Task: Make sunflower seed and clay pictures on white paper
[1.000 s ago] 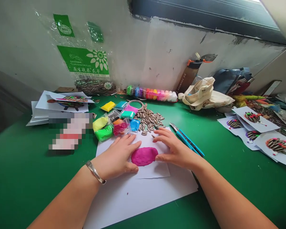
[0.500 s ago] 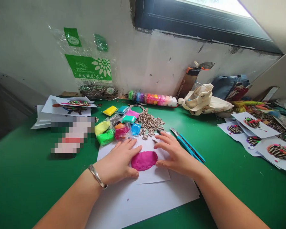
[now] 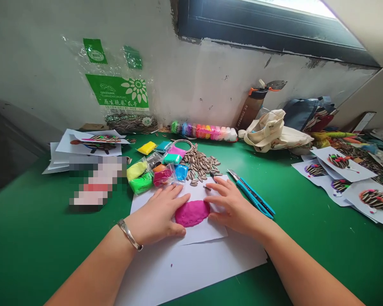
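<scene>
1. Packets (image 3: pixel 141 183): grouped past the far-left corner of the large sheet (image 3: pixel 194 267) on the worktop (image 3: pixel 35 238). Probably parked there for reach without crowding the clay.
2. Left hand (image 3: pixel 158 216): wide, palm down, nothing gripped. Thumb and index straddle the clay's left end; I read that as steadying it and the small sheet (image 3: pixel 210 231).
3. Clay (image 3: pixel 193 213): on the small sheet, between my hands, back from its near edge. Looks magenta, matte, a flattened oval, wider than deep. Surface lightly dimpled, outline uneven.
4. Seeds (image 3: pixel 201 159): striped, loose pile beyond the large sheet's far edge, likely kept off the clay but handy.
5. Right hand (image 3: pixel 234 204): wide, fingers curved, nothing gripped. Thumb and index at the clay's right end, likely minding that edge.
6. Cutter (image 3: pixel 249 196): beside the large sheet's right edge, probably set aside to keep my fingers clear.
</scene>
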{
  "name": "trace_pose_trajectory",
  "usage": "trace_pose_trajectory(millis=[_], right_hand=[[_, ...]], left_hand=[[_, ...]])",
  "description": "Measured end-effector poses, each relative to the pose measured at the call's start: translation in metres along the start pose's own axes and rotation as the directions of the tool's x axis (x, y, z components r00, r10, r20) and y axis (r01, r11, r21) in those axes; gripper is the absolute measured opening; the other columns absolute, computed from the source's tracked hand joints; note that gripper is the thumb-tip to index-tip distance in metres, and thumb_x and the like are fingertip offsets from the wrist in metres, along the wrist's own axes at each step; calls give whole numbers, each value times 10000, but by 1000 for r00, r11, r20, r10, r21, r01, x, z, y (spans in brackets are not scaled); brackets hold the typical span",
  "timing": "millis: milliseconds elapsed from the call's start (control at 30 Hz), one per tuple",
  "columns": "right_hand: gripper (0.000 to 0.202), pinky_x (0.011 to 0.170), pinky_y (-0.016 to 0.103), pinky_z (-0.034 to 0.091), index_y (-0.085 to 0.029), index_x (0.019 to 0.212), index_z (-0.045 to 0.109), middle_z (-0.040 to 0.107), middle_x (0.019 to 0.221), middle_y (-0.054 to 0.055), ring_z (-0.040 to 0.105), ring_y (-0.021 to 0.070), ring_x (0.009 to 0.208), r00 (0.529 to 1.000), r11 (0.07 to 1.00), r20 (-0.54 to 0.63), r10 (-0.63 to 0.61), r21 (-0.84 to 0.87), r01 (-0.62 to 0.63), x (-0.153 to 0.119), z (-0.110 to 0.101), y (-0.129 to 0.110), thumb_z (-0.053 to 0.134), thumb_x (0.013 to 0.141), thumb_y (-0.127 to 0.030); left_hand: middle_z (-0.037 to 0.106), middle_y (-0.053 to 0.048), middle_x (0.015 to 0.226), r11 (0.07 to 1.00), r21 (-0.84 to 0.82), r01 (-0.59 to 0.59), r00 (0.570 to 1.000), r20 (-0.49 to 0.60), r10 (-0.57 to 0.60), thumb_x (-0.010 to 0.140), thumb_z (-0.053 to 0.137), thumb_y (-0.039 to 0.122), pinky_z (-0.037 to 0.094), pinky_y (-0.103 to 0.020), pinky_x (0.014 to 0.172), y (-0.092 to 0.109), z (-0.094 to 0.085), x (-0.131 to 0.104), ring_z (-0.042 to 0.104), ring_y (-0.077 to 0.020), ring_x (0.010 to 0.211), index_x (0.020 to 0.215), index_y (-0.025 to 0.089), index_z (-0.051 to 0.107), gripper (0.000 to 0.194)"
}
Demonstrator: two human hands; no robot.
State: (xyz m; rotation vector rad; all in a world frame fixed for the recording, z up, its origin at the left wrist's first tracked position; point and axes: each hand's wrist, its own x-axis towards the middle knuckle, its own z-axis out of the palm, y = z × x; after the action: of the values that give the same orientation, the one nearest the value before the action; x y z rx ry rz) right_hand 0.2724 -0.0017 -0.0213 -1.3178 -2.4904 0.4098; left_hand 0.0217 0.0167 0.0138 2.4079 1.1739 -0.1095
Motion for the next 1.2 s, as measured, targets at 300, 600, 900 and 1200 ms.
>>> trace_pose_trajectory(millis=[300, 600, 900, 1200], right_hand=[[217, 1074, 599, 225, -301, 1028, 677, 506, 1349, 31, 277, 307, 1354, 998, 999, 54, -23, 24, 21, -2, -3, -7, 641, 815, -323], [329, 1079, 553, 270, -342, 1179, 604, 431, 1415, 24, 220, 285, 1379, 999, 1000, 49, -9, 15, 8, -13, -21, -11, 571, 861, -262], [337, 1065, 626, 200, -385, 1153, 616, 311, 1492, 1, 132, 335, 1402, 959, 996, 275, -69, -36, 82, -15, -32, -31, 582, 838, -273], [216, 1092, 622, 138, -315, 1030, 686, 363, 1469, 6, 155, 340, 1396, 971, 982, 210, -112, -127, 140, -16, -28, -39, 582, 841, -294]], left_hand=[[387, -111, 1433, 999, -8, -44, 999, -26, 44, 686, 714, 369, 330, -520, 1020, -5, -2, -2, 323, -380, 1312, 1316, 268, 481, 679], [571, -99, 1179, 984, 29, -178, 976, -125, 180, 865, 556, 233, 397, -436, 973, 9, -4, -2, 467, -293, 1172, 1103, 202, 607, 245], [543, -84, 1187, 982, 27, -189, 976, -107, 191, 886, 541, 320, 395, -459, 953, 5, 6, 5, 458, -293, 1133, 1103, 244, 609, 240], [536, -74, 1204, 979, 1, -203, 973, -113, 202, 900, 518, 350, 368, -448, 977, 4, 6, 5, 440, -290, 1165, 1134, 278, 597, 257]])
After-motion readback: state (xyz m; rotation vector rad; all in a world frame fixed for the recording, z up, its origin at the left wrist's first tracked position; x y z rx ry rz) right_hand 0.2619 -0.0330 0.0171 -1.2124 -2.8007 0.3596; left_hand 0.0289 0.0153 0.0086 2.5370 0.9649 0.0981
